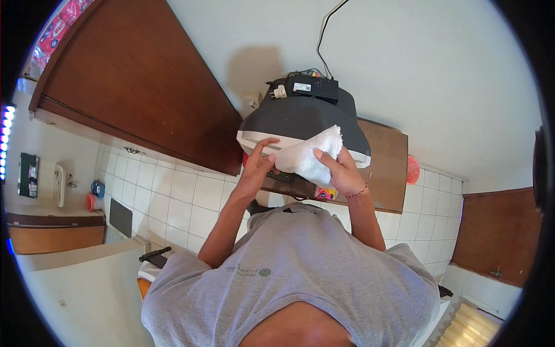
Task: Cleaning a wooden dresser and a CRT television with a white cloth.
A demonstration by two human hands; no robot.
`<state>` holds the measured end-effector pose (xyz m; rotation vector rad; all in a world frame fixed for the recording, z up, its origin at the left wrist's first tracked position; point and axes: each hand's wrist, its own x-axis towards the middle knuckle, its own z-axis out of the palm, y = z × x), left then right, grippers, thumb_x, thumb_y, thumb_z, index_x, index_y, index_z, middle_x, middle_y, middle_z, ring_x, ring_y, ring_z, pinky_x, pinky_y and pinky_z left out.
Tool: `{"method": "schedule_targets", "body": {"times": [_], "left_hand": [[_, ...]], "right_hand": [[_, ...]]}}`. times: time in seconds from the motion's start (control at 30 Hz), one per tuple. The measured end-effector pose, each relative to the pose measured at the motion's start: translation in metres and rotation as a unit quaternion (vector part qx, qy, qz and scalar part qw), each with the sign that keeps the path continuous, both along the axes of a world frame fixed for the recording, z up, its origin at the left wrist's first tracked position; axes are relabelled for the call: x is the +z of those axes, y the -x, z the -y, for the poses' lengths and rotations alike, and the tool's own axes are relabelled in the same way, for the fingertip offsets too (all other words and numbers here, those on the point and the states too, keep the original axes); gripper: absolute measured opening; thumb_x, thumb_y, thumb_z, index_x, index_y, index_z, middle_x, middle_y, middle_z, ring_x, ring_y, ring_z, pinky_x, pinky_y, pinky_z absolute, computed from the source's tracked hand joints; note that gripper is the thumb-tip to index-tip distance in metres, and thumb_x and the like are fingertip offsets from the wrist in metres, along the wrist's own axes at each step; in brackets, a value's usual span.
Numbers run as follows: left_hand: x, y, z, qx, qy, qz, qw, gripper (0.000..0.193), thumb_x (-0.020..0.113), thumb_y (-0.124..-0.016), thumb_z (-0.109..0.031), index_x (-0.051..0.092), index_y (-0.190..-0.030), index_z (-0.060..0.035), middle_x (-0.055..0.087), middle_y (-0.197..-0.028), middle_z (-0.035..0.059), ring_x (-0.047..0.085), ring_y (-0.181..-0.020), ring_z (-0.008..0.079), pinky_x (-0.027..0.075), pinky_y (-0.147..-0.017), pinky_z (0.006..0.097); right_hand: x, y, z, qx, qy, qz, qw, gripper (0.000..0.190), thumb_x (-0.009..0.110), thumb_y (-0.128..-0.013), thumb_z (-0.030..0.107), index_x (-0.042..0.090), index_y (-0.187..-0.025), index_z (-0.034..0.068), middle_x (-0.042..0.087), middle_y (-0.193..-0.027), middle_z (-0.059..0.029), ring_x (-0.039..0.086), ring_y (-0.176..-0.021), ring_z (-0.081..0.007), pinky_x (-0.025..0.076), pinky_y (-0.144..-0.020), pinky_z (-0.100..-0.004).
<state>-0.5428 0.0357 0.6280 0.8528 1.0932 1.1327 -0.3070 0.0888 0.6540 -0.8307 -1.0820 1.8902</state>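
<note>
A folded white cloth [310,158] is held up in front of a dark grey television with a light front frame [303,112]. My right hand [342,171] grips the cloth, its thumb on top and its fingers behind. At the cloth's left end is my left hand [261,167], with the index finger stretched towards the television's frame; whether it pinches the cloth I cannot tell. Below the hands, a remote control [279,175] and a yellow and pink packet [326,193] lie on a brown wooden stand [383,173], partly hidden.
On the television sits a black box [315,88] with cables and a white plug [279,92]. A black cable runs up the wall. A large brown wooden door [143,82] slants in at the left. A pink round object [412,169] is right of the stand, above white floor tiles.
</note>
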Motion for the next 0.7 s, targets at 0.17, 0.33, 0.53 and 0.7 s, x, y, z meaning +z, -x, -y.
{"method": "schedule_targets", "body": {"times": [0.17,0.33,0.53,0.7], "left_hand": [[0.024,-0.013,-0.001,0.060,-0.045,-0.254,0.964,0.053,0.074,-0.097,-0.021,0.048,-0.141,-0.0055,0.074,-0.107,0.0104,0.068,-0.096,0.0163,0.052,-0.085,0.0309],[0.016,-0.006,-0.004,0.035,-0.076,-0.200,0.976,0.052,0.075,-0.096,-0.016,0.049,-0.140,-0.0041,0.073,-0.099,0.0077,0.067,-0.093,0.0135,0.051,-0.085,0.0294],[0.015,-0.012,-0.006,0.075,-0.190,-0.099,0.974,0.034,0.076,-0.092,-0.001,0.067,-0.124,0.0008,0.072,-0.100,0.0063,0.062,-0.086,0.0088,0.051,-0.075,0.0240],[0.027,-0.012,-0.004,0.091,-0.222,-0.188,0.953,0.025,0.077,-0.090,0.002,0.075,-0.115,0.0032,0.069,-0.101,0.0048,0.056,-0.078,0.0057,0.046,-0.065,0.0193]], "right_hand": [[-0.004,0.000,-0.007,-0.007,-0.024,0.035,0.999,0.036,0.065,-0.103,0.017,0.054,-0.135,0.003,0.066,-0.124,-0.0063,0.063,-0.115,-0.0156,0.052,-0.099,-0.0346],[-0.005,-0.003,-0.008,-0.016,-0.007,0.014,1.000,0.035,0.064,-0.104,0.017,0.055,-0.135,0.003,0.067,-0.124,-0.0060,0.064,-0.113,-0.0153,0.052,-0.098,-0.0340],[-0.004,-0.006,-0.006,-0.010,-0.033,0.028,0.999,0.035,0.065,-0.104,0.017,0.055,-0.134,0.003,0.068,-0.123,-0.0060,0.064,-0.112,-0.0141,0.052,-0.097,-0.0331],[0.006,-0.012,-0.008,-0.035,-0.133,0.108,0.985,0.035,0.065,-0.103,0.011,0.054,-0.134,0.000,0.069,-0.118,-0.0072,0.066,-0.106,-0.0129,0.053,-0.092,-0.0301]]}}
